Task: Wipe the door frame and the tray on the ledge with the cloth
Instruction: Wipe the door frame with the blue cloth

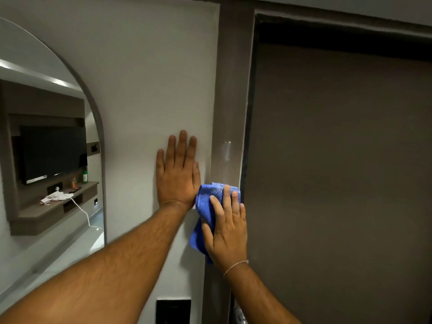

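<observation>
A grey-brown door frame (231, 94) runs up the middle of the view, with a wet streak on it just above the cloth. My right hand (228, 226) presses a folded blue cloth (205, 206) flat against the frame. My left hand (177, 171) lies flat on the white wall (149, 78) just left of the frame, fingers spread and holding nothing. No tray or ledge shows in this view.
The dark brown door (339, 171) fills the right side. An arched mirror (46, 148) hangs on the left wall and reflects a television and a shelf with bottles. A black wall plate (173, 311) sits low on the wall beneath my hands.
</observation>
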`<control>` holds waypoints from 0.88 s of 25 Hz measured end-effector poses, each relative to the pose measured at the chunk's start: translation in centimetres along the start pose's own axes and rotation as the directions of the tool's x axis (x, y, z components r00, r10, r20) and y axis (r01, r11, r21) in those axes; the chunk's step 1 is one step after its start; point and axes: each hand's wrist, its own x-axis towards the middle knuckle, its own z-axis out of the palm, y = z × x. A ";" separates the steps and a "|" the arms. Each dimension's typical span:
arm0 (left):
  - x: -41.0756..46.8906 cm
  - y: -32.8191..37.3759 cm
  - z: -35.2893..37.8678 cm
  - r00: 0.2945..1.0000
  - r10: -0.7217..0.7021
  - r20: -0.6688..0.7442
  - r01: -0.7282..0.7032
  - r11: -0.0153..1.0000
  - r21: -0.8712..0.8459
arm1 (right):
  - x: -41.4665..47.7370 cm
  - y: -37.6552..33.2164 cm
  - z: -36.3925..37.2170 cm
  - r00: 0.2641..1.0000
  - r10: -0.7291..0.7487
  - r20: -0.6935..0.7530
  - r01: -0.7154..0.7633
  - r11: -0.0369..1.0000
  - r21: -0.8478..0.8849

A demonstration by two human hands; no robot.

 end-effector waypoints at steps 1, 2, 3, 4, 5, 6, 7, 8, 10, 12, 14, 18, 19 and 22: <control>-0.1 0.0 0.1 1.000 0.007 -0.005 -0.007 1.000 0.012 | -0.1 -0.1 0.4 1.000 -0.011 -0.016 0.009 0.997 -0.072; -0.1 -0.1 0.1 1.000 0.020 -0.005 -0.020 0.999 0.029 | 0.1 -0.3 0.4 0.999 -0.023 -0.029 0.019 0.991 -0.136; -0.1 -0.2 0.2 1.000 0.028 -0.001 -0.028 0.999 0.047 | 1.0 -0.5 0.0 0.999 -0.032 -0.042 0.024 0.983 -0.179; 0.0 -0.3 0.3 0.999 0.034 -0.006 -0.034 0.998 0.051 | 2.6 -0.8 -0.5 0.998 -0.034 -0.051 0.023 0.981 -0.194; 0.0 -0.4 0.4 0.999 0.039 -0.017 -0.039 0.999 0.039 | 4.7 -1.0 -1.4 0.998 -0.026 -0.055 0.015 0.980 -0.196; -0.1 -0.4 0.4 0.999 0.040 -0.029 -0.039 0.999 0.021 | 7.4 -1.3 -2.5 0.998 -0.022 -0.061 0.010 0.981 -0.192; -0.1 -0.4 0.3 0.998 0.043 -0.036 -0.043 0.999 0.000 | 10.6 -1.6 -3.8 0.996 -0.032 -0.083 0.016 0.983 -0.185; -0.1 -0.3 0.1 0.998 0.046 -0.031 -0.046 0.999 -0.022 | 14.1 -1.9 -5.3 0.991 -0.054 -0.119 0.033 0.985 -0.166; -0.2 -0.1 -0.2 0.999 0.050 -0.012 -0.051 0.997 -0.052 | 21.2 -2.0 -8.4 0.973 -0.114 -0.200 0.088 0.987 -0.132; -0.2 -0.1 -0.5 0.999 0.041 -0.001 -0.041 0.998 -0.041 | 27.4 -2.0 -10.7 0.951 -0.155 -0.267 0.123 0.984 -0.132; -0.2 -0.2 -0.5 0.999 0.038 0.016 -0.038 0.999 -0.026 | 32.0 -2.0 -12.3 0.921 -0.184 -0.342 0.135 0.978 -0.161; -0.2 -0.2 -0.4 0.999 0.038 0.031 -0.037 0.999 -0.012 | 35.3 -2.2 -13.1 0.878 -0.178 -0.445 0.104 0.977 -0.185; -0.3 -0.2 -0.5 0.999 0.039 0.036 -0.038 0.999 -0.014 | 35.1 -2.0 -12.9 0.874 -0.171 -0.455 0.113 0.982 -0.151; -0.2 0.0 -0.7 0.999 0.031 0.020 -0.031 0.999 -0.016 | 32.4 -2.3 -12.2 0.916 -0.062 -0.396 0.070 0.998 0.006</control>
